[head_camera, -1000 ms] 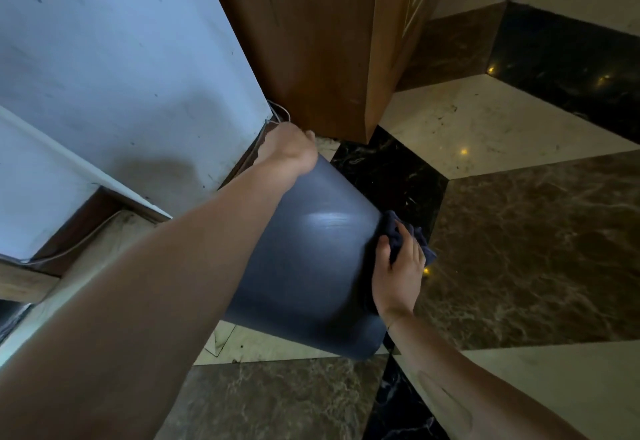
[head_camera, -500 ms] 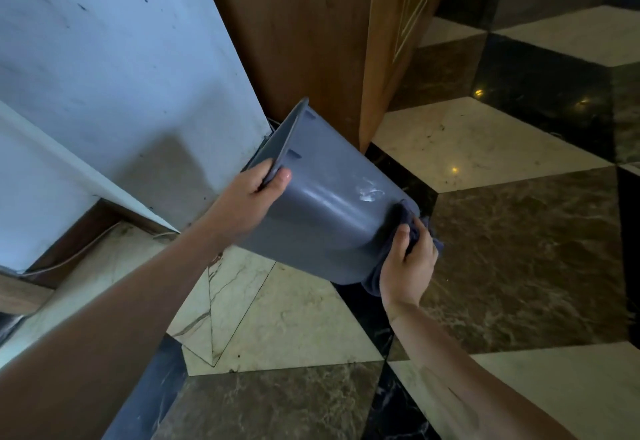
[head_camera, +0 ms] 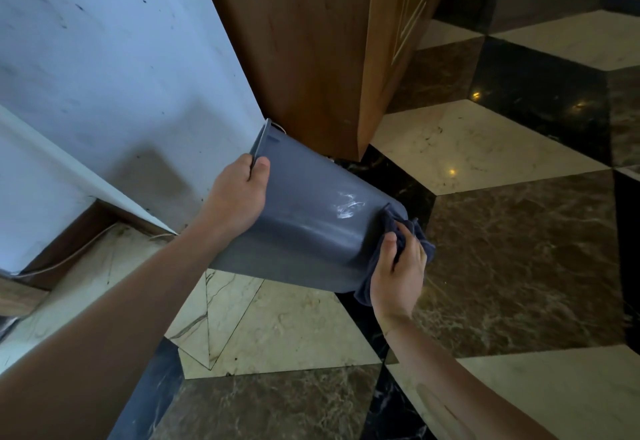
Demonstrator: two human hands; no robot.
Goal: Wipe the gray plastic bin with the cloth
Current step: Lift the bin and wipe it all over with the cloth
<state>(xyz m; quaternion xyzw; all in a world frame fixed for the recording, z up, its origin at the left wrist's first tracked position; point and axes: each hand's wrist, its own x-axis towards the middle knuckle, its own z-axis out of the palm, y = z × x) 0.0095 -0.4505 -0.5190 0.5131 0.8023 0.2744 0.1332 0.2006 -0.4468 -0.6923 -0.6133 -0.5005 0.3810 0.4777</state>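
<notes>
The gray plastic bin (head_camera: 308, 218) is held in the air, tipped on its side with its rim up-left and its base down-right. My left hand (head_camera: 239, 194) grips the rim, thumb on the outside wall. My right hand (head_camera: 398, 266) presses a dark blue cloth (head_camera: 420, 242) against the bin's base end. The cloth is bunched under my fingers and mostly hidden by the hand. A bright reflection shows on the bin's side wall.
A wooden cabinet (head_camera: 311, 41) stands just behind the bin. A white wall (head_camera: 104, 59) with a brown skirting and a thin cable (head_camera: 69, 256) runs along the left. The floor (head_camera: 502, 232) is polished marble in cream, brown and black tiles.
The bin has tilted from upright-facing to lying on its side. My left hand shifted from the top edge to the rim. My right hand with the cloth slid to the base.
</notes>
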